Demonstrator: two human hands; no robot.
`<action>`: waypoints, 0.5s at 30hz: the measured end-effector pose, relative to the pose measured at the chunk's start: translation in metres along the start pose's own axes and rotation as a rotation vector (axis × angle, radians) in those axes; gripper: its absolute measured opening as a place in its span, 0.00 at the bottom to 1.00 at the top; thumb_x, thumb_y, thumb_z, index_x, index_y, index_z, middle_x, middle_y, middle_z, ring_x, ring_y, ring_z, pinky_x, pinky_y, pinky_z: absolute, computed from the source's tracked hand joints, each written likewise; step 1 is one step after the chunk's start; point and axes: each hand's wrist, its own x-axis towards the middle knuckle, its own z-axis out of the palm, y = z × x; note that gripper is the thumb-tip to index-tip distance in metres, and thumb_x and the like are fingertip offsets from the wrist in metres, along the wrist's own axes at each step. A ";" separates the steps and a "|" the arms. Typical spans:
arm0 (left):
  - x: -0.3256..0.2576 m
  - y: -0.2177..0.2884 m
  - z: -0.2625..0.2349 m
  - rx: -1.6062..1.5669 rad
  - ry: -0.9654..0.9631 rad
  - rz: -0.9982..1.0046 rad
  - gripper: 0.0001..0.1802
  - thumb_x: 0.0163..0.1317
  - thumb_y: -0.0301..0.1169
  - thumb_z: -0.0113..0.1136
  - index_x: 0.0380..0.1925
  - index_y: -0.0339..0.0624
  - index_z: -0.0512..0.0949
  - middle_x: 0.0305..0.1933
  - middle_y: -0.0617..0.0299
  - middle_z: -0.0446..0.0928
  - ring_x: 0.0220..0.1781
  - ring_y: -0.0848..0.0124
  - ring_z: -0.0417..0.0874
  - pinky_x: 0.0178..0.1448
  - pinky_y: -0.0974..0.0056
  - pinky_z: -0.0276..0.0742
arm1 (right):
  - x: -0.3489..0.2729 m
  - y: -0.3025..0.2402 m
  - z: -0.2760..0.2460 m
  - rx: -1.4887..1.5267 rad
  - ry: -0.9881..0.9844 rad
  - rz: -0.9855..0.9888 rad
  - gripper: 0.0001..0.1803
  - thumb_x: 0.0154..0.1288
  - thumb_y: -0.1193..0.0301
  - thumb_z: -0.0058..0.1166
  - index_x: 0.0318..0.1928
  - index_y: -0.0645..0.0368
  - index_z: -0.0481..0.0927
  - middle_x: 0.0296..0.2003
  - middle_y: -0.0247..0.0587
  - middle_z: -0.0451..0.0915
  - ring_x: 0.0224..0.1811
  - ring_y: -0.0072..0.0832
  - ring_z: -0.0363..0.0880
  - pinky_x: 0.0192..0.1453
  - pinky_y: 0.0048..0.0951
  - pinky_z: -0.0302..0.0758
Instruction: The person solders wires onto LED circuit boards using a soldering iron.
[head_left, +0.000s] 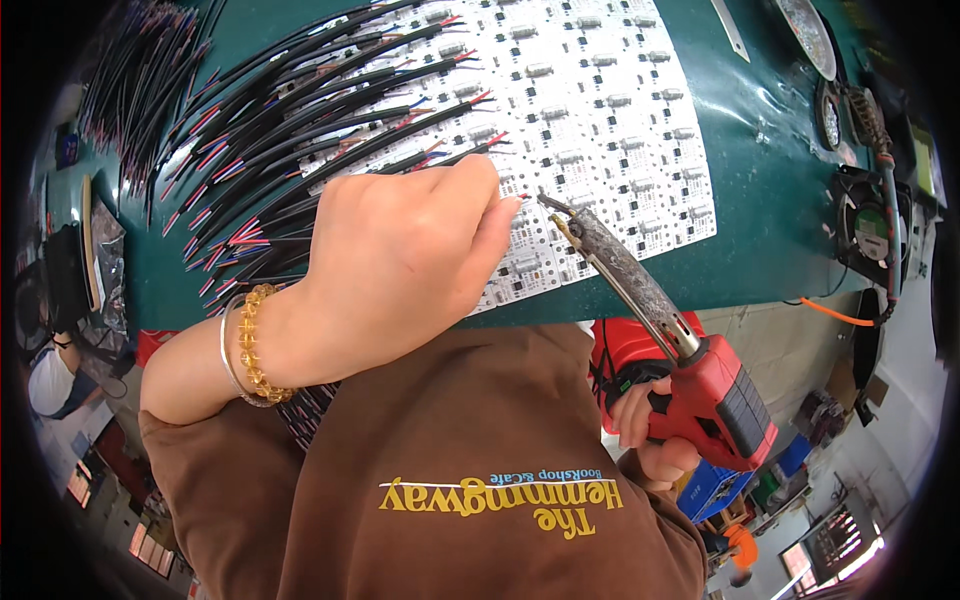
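Observation:
My left hand (400, 255) rests on the near edge of a white circuit board panel (600, 110), its fingers pinched on the red end of a black wire (400, 165). My right hand (650, 430) grips a red soldering gun (715, 400). Its long grey barrel points up and left, and the tip (548, 203) sits just beside my left fingertips over the board. Several black wires with red and blue ends are fixed along the panel's left side and fan out over the green mat (760, 170).
A loose pile of black wires (150, 70) lies at the far left of the mat. A small black fan (868, 225), a coiled iron stand (870, 115) and round tins (808, 35) stand at the right. An orange cable (835, 315) hangs off the table's edge.

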 end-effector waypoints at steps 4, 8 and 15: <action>0.000 0.000 0.001 0.010 0.011 0.017 0.13 0.54 0.25 0.64 0.18 0.39 0.70 0.12 0.62 0.69 0.09 0.70 0.67 0.15 0.68 0.59 | 0.004 -0.004 0.010 0.058 0.035 0.067 0.43 0.52 0.38 0.54 0.48 0.67 0.66 0.14 0.28 0.68 0.15 0.22 0.69 0.21 0.23 0.67; 0.000 0.001 0.001 0.017 0.011 0.024 0.13 0.54 0.24 0.63 0.17 0.39 0.69 0.12 0.62 0.69 0.10 0.70 0.69 0.15 0.67 0.61 | 0.000 0.010 -0.001 0.005 -0.041 -0.099 0.16 0.46 0.61 0.57 0.30 0.60 0.73 0.17 0.31 0.74 0.20 0.25 0.74 0.24 0.23 0.68; -0.001 -0.002 0.000 0.031 0.001 0.022 0.13 0.54 0.24 0.63 0.18 0.39 0.69 0.13 0.61 0.71 0.11 0.69 0.71 0.16 0.67 0.63 | 0.009 -0.004 0.005 0.063 -0.008 -0.167 0.23 0.48 0.55 0.52 0.33 0.65 0.72 0.16 0.35 0.73 0.16 0.25 0.73 0.22 0.25 0.67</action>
